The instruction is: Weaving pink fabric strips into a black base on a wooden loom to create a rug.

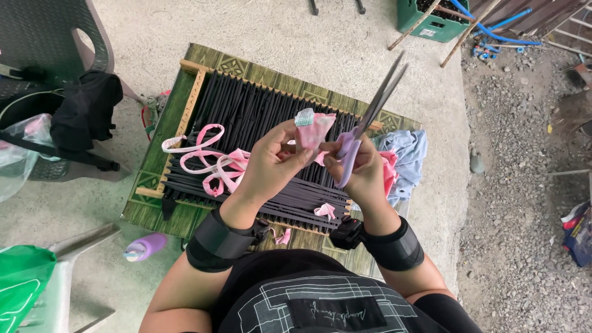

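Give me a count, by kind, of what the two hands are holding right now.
Scissors, in the right hand: 1
Pink-and-white cloth piece, in the left hand: 1
Total: 2

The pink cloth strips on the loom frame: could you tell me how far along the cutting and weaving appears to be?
Done: black strips fill the wooden frame, and several cut pink loops lie on them. In hand: the left hand holds a pink cloth piece, while the right hand grips purple-handled scissors. Left: no pink looks woven across yet, and more cloth waits beside the frame.
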